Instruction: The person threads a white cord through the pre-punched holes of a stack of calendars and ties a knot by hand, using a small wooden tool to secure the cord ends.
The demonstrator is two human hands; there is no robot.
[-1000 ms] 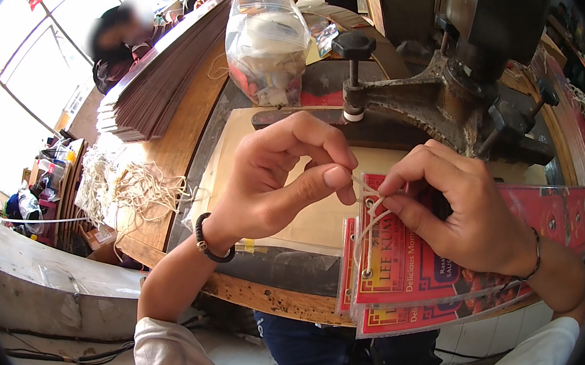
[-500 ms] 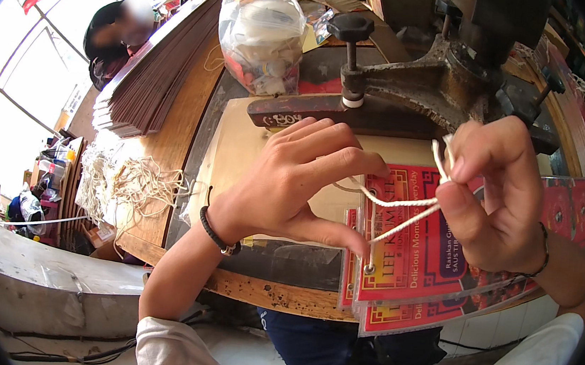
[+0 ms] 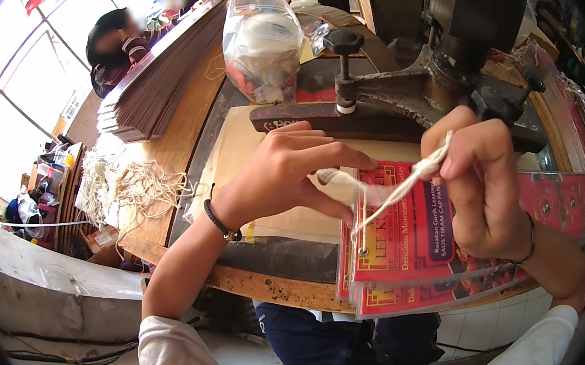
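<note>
A white cord, threaded through an eyelet at the left edge of a glossy red and yellow printed plastic card, rises toward my right hand. That hand is closed, pinching the cord's ends between thumb and fingers above the card. My left hand hovers at the card's left edge with thumb and fingers apart, a length of cord passing close to its fingertips. More red cards lie beneath the top one, overhanging the near table edge.
A black clamp press with knobs stands behind the cards. At the left are a tangle of loose white cords and a tall stack of boards. Behind sits a clear plastic bag. Two people are at the far left.
My right hand has moved slightly left, and the cord strands now run closer together and look twisted. My left hand has shifted only slightly, down and left.
</note>
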